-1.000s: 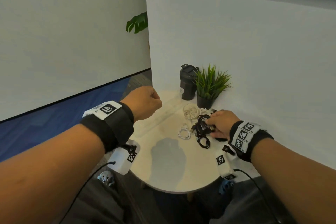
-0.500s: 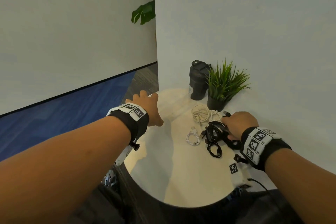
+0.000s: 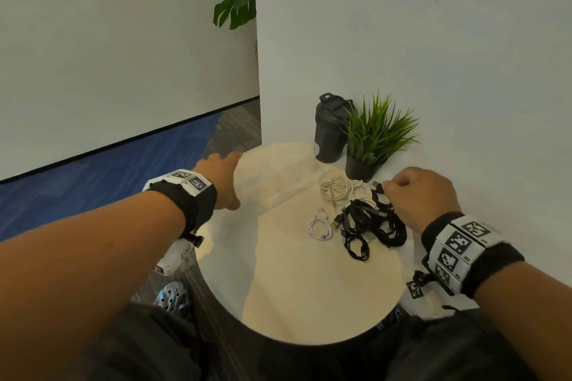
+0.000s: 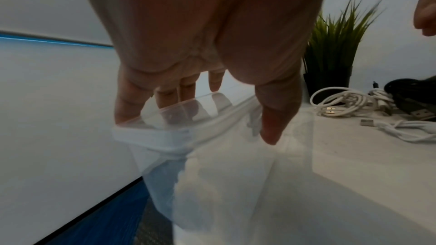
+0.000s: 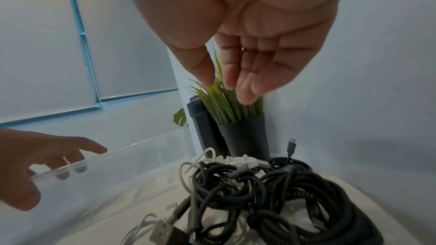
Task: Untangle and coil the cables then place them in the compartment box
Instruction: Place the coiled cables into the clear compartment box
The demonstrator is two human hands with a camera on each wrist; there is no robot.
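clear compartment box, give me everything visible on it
The compartment box is see-through plastic, nearly colourless, with a thicker rim and faint inner dividers visible in the right wrist view. It is open-topped, with no lid in sight, and looks empty. It sits at the table's left edge, left of the cables and apart from them. The left hand holds its near end: fingers reach over the rim inside, thumb outside. The far end nears the dark bottle.
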